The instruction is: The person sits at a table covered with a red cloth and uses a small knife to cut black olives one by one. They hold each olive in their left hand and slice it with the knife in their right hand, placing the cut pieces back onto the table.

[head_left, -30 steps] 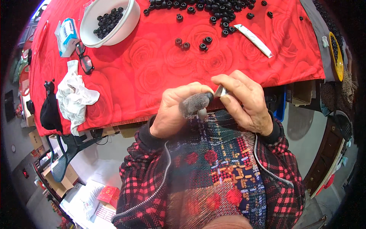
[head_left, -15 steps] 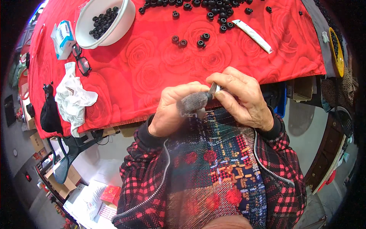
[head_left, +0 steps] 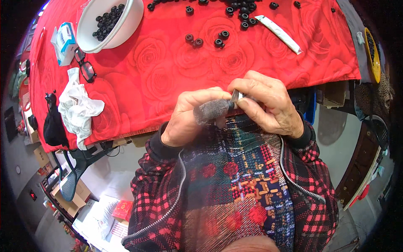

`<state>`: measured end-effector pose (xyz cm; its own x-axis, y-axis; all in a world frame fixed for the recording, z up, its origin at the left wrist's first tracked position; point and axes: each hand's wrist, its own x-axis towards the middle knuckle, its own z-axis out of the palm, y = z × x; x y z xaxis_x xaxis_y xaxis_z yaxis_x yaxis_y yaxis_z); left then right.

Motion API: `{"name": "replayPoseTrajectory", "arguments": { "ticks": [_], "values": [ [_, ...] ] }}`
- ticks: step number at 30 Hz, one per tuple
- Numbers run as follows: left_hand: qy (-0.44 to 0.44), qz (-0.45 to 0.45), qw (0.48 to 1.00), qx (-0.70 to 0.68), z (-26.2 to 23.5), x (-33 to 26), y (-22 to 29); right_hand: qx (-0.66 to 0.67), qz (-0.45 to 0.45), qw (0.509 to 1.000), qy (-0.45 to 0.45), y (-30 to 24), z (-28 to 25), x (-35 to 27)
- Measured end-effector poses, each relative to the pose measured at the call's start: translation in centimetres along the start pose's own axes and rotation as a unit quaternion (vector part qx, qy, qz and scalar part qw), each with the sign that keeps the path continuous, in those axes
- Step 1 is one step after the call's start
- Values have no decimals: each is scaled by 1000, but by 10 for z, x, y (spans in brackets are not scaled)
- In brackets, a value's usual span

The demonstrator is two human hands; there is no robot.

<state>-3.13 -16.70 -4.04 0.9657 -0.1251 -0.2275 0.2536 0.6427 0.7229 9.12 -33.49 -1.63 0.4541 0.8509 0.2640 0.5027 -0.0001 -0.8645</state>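
My left hand (head_left: 181, 119) is closed above my lap at the table's front edge. A dark grey, mesh-like cover (head_left: 212, 112) lies over what seems to be one of its fingers. At the end of that cover shows a small black piece (head_left: 231, 105), mostly hidden by my fingers. Between thumb and forefinger my right hand (head_left: 268, 105) pinches a short metal blade (head_left: 235, 95) with a white part beside it. The blade's lower end meets the black piece. Beyond my hands, a few small round black parts (head_left: 219, 43) stand on the red tablecloth (head_left: 168, 69).
A white bowl (head_left: 86, 40) with several black parts stands at the far left. Near it are a blue-and-white box (head_left: 64, 43), glasses (head_left: 88, 71) and a white cloth (head_left: 77, 105). More black parts (head_left: 243, 17) and a white packet (head_left: 278, 34) lie farther off. A yellow bowl (head_left: 376, 73) sits at right.
The things on the table sit slightly more to the left and higher in the picture. The grey-covered finger has tilted a little; both hands keep their grip and nearly the same place.
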Motion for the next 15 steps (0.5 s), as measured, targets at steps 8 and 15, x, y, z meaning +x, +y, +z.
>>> {"name": "replayPoseTrajectory", "arguments": {
  "ticks": [8, 15],
  "values": [
    [7, -26, 1000, -5, -1, 2, 1, 4, -10, 1000, -27, 3, -4, 2],
    [-1, -12, 1000, 2, -1, 7, 0, 8, -7, 1000, -28, 10, -4, 1]
  ]
}}
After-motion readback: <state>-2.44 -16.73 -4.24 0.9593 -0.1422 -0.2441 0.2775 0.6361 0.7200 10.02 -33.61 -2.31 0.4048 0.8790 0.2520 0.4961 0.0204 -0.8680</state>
